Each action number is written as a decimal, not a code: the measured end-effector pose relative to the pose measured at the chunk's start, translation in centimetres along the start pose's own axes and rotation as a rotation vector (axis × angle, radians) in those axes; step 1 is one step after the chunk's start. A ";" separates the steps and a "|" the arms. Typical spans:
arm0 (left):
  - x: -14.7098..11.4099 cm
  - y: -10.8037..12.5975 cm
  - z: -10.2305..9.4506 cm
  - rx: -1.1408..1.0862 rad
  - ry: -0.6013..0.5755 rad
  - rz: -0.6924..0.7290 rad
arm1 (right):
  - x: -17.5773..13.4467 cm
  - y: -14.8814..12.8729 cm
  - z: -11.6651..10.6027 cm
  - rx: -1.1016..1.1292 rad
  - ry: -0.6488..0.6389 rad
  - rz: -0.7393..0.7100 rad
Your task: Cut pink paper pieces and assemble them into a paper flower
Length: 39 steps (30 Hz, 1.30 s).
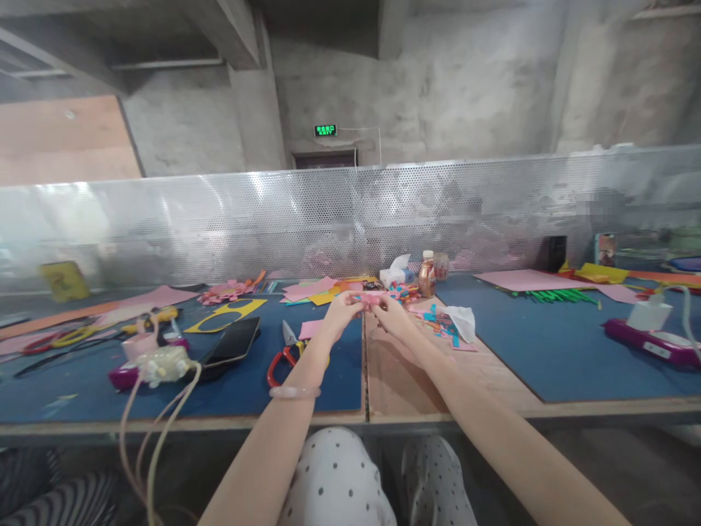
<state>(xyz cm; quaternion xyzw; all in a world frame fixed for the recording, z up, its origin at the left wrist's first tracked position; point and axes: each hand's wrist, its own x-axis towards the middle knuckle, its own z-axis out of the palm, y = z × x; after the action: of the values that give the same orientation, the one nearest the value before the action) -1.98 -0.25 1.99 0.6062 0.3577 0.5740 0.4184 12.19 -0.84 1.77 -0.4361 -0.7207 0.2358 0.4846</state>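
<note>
Both arms reach forward over the table, and the hands meet above the seam between the blue mat and the bare wood. My left hand [342, 313] pinches one side of a small pink paper piece [371, 298]. On its other side my right hand [392, 315] grips the same paper with bent fingers. How the paper is folded or shaped is too small to tell. Scissors with red handles [281, 365] lie left of my left wrist. Small blue, orange and pink paper scraps [438, 321] lie just right of my right hand.
A phone [233, 342] and a purple power strip with cords [123, 376] lie on the left. Behind my hands are coloured sheets [309, 291], a tissue pack [396, 273] and a brown bottle [427, 275]. A perforated metal partition [307, 219] closes off the back. Another power strip [646, 343] lies far right.
</note>
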 end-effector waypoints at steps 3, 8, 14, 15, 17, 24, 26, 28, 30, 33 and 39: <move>0.1 0.1 0.0 -0.021 0.006 -0.011 | -0.1 -0.1 0.1 0.021 0.026 -0.008; -0.1 0.1 0.1 -0.097 -0.016 -0.026 | 0.0 0.0 0.8 0.127 0.116 -0.029; -0.4 0.3 0.5 -0.185 -0.129 -0.052 | 0.5 0.2 1.9 0.250 0.210 -0.089; -0.4 0.3 0.5 -0.200 -0.121 -0.053 | 0.6 0.3 2.0 0.279 0.209 -0.079; -0.3 0.2 0.4 -0.238 -0.104 -0.054 | 0.8 0.5 2.2 0.349 0.200 -0.068; -0.4 0.5 0.5 -0.236 -0.064 -0.097 | 0.9 1.0 1.9 0.477 0.207 -0.039; -0.5 0.6 0.6 -0.217 -0.059 -0.104 | 0.8 0.9 1.6 0.473 0.210 -0.018; -0.5 0.7 0.7 -0.209 -0.039 -0.096 | 0.7 0.8 1.5 0.493 0.195 0.022; -0.5 0.8 0.6 -0.216 -0.013 -0.073 | 0.7 0.7 1.5 0.536 0.175 0.081; -0.5 0.7 0.5 -0.239 -0.005 -0.047 | 0.7 0.7 1.7 0.600 0.166 0.126; -0.5 1.1 0.5 -0.303 -0.148 -0.095 | 1.0 1.4 1.4 0.591 0.191 0.084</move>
<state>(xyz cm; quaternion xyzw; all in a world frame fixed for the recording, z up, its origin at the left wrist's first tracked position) -1.61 -1.18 2.76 0.5592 0.2636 0.5548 0.5568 11.36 0.89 0.61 -0.3261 -0.5535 0.4130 0.6455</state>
